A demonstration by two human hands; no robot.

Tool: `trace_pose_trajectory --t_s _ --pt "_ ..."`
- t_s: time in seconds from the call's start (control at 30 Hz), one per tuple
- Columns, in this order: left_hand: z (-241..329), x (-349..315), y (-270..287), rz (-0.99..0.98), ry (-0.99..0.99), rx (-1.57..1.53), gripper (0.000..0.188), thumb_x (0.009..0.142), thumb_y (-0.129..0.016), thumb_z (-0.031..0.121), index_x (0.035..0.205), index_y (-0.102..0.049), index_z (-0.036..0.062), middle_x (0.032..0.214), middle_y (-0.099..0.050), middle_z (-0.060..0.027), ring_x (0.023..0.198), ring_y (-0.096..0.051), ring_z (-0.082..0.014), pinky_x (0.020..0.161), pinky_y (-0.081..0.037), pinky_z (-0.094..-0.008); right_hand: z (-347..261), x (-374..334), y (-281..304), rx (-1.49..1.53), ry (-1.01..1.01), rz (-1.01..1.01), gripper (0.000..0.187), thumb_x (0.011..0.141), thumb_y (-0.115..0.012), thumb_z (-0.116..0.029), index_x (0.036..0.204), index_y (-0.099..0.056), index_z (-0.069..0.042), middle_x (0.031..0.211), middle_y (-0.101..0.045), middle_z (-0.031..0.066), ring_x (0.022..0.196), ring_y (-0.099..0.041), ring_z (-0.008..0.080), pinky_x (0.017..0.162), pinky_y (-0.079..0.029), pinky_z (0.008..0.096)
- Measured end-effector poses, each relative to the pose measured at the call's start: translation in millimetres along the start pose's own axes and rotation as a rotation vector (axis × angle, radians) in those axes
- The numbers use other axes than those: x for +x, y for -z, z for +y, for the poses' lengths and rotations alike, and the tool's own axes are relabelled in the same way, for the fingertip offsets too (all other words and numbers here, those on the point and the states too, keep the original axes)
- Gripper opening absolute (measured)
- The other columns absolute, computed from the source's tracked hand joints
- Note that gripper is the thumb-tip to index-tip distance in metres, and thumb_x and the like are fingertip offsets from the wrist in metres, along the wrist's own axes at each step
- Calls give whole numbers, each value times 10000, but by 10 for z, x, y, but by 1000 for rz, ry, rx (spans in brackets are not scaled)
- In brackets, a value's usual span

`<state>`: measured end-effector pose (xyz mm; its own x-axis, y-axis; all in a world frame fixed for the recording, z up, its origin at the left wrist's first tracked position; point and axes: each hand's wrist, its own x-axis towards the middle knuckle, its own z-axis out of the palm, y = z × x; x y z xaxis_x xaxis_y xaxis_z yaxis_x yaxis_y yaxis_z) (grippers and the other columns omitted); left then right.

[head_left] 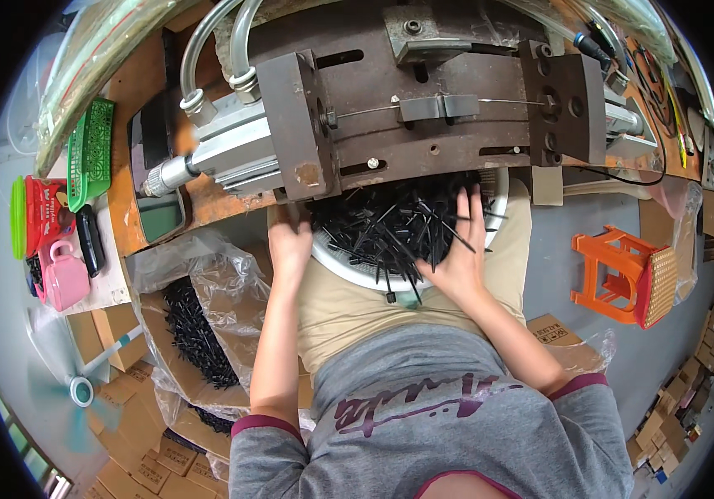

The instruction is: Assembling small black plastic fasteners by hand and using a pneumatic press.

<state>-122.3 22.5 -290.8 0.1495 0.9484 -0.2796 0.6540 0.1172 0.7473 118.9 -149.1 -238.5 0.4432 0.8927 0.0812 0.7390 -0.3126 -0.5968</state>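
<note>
A round white basin (345, 271) rests on my lap, heaped with slim black plastic pieces (390, 224) that look like thin rods with small heads. My right hand (461, 258) lies against the right side of the heap, fingers stretched and thumb apart, with loose pieces under and around it. At the basin's left rim is my left hand (291, 241); its fingertips are blurred and partly hidden, so its grip does not show. Just beyond the basin stands a brown metal fixture (432, 79) with a thin rod and small grey blocks (438, 107) across its middle.
Silver cylinders (240, 141) with clear hoses flank the fixture. To the left are a phone (161, 218), a green basket (91, 154) and a pink cup (66, 279). A plastic-lined carton (232, 333) holds more black pieces. An orange stool (615, 274) stands right; a fan (81, 391) lower left.
</note>
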Motion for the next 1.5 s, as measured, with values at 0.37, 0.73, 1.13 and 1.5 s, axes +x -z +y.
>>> trace_pose_trajectory --t_s 0.37,0.73,1.13,1.5 --pt "-9 -4 30 -15 -91 132 699 884 -658 130 1504 -381 -34 1204 -632 -353 1119 -636 -457 948 -509 -466 -19 670 -404 -124 -36 -107 1163 589 -913 -339 1514 -303 14 1518 -343 301 1413 -316 482 1140 -327 569" --pt "574 -1135 67 -157 -657 299 278 847 -752 201 1047 -647 40 936 -661 -132 881 -665 -306 774 -521 -431 -47 545 364 73 137 -45 1013 643 -931 -316 1478 -433 -35 1472 -450 262 1356 -449 435 1122 -383 495" --pt "1040 -1031 74 -234 -914 317 415 796 -777 147 1186 -658 68 1007 -656 -75 884 -670 -232 704 -567 -359 -657 370 1357 162 689 189 480 711 -837 -57 1170 -699 -39 1214 -672 143 1081 -655 325 892 -527 410" --pt "3704 183 1263 412 -1271 88 221 820 -759 85 1030 -723 25 969 -722 -134 927 -670 -346 862 -540 -411 -1802 2680 2385 -327 1068 471 326 807 -636 76 1085 -712 -75 1107 -709 75 1039 -659 281 857 -538 366"
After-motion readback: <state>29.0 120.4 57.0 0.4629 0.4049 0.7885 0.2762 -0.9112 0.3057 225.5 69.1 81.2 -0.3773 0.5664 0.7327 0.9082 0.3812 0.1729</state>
